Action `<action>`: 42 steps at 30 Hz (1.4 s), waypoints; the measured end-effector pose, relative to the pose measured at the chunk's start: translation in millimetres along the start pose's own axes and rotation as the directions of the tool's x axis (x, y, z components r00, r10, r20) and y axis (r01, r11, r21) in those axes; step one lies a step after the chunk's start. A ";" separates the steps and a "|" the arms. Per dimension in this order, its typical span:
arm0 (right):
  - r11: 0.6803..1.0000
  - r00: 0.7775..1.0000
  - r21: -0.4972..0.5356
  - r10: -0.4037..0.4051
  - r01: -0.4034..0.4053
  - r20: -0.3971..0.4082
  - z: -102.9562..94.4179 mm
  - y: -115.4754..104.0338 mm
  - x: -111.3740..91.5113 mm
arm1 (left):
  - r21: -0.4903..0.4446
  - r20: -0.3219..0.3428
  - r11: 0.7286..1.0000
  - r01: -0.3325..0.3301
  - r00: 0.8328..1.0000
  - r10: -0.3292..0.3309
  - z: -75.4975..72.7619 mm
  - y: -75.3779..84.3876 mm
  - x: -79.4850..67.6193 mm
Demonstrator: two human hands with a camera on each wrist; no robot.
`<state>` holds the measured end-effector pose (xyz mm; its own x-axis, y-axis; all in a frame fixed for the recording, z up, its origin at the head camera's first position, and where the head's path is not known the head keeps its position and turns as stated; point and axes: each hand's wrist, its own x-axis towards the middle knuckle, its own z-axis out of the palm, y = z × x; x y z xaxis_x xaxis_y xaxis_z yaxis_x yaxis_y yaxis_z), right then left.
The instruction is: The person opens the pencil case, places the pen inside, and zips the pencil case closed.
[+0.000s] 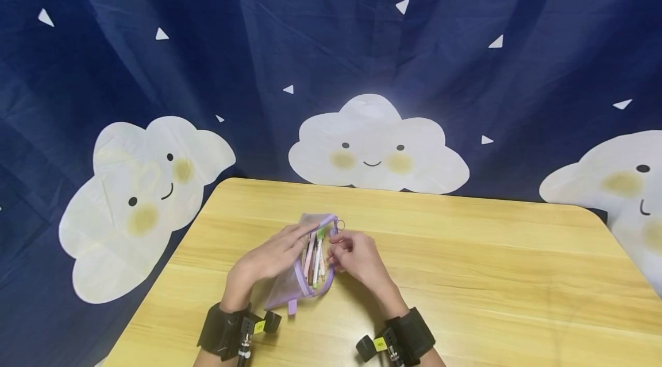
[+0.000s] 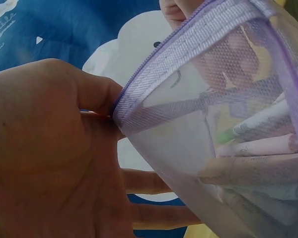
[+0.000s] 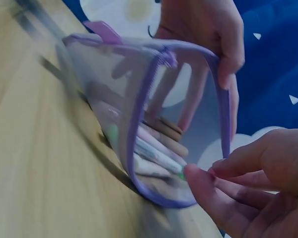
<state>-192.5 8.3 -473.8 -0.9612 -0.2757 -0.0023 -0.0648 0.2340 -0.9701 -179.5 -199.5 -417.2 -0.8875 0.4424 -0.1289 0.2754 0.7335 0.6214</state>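
Observation:
A sheer pencil case (image 1: 287,288) with purple zipper edging lies tilted on the table, its mouth unzipped. Several pens (image 1: 312,258) lie inside, one of them with a green end. My left hand (image 1: 271,255) grips one side of the mouth, thumb and index finger pinching the zipper edge (image 2: 154,64) while other fingers lie along the outside. On the opposite side, my right hand (image 1: 359,255) pinches the rim between thumb and fingertips, close to the pen tips in the right wrist view. Between both hands the mouth (image 3: 223,114) gapes wide.
The case sits on a light wooden table (image 1: 491,275). A small ring (image 1: 340,225) hangs at the case's far corner, and a purple tab (image 1: 292,306) sticks out at its near end. Behind the table hangs a dark blue curtain (image 1: 331,28) with clouds.

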 end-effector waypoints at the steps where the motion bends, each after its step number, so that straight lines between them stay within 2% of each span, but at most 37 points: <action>1: 1.000 1.000 -0.007 -0.012 0.012 -0.018 -2.6 1.2 0.9 | 0.004 -0.001 1.000 0.008 1.000 -0.008 0.7 0.9 0.5; 5: 0.995 0.991 -0.082 -0.060 0.050 -0.122 -11.7 6.8 5.6 | 0.025 -0.001 0.999 0.027 1.000 -0.027 4.4 5.4 2.2; 9: 0.985 0.975 -0.169 -0.069 0.033 -0.210 -17.5 12.6 9.3 | 0.069 0.021 0.997 0.044 0.999 -0.046 8.7 9.8 3.1; 14: 0.980 0.974 -0.200 -0.040 -0.005 -0.222 -22.1 16.3 12.3 | 0.128 0.032 0.991 0.047 0.998 -0.051 13.4 13.3 5.1; 19: 0.967 0.967 -0.256 -0.079 0.015 -0.242 -22.8 19.9 16.7 | 0.163 0.016 0.985 0.059 0.998 -0.063 19.1 12.6 7.3; 24: 0.961 0.966 -0.273 -0.113 0.046 -0.234 -16.9 26.4 20.2 | 0.153 0.013 0.985 0.077 0.997 -0.080 22.6 12.9 5.7; 28: 0.955 0.949 -0.285 -0.156 0.075 -0.273 -11.1 31.9 22.7 | 0.140 0.008 0.988 0.059 0.998 -0.060 22.5 15.5 5.5; 32: 0.944 0.931 -0.310 -0.211 0.114 -0.298 -6.2 35.2 27.2 | 0.128 -0.003 0.989 0.067 0.998 -0.068 21.4 13.6 8.0; 35: 0.935 0.922 -0.328 -0.239 0.134 -0.305 -4.7 36.8 31.5 | 0.117 -0.025 0.992 0.036 0.999 -0.034 17.7 9.3 15.5; 39: 0.933 0.910 -0.330 -0.253 0.140 -0.329 -4.4 38.3 37.3 | 0.144 -0.079 0.988 -0.051 0.995 0.063 10.8 4.1 32.8; 42: 0.921 0.908 -0.356 -0.279 0.160 -0.312 -2.5 37.6 40.3 | 0.158 -0.090 0.985 -0.069 0.992 0.084 6.8 2.0 42.6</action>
<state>-234.4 8.3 -509.8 -0.9386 -0.0249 0.3440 -0.3091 0.5031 -0.8070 -214.2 -175.7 -426.6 -0.8909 0.4542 -0.0065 0.3908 0.7738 0.4985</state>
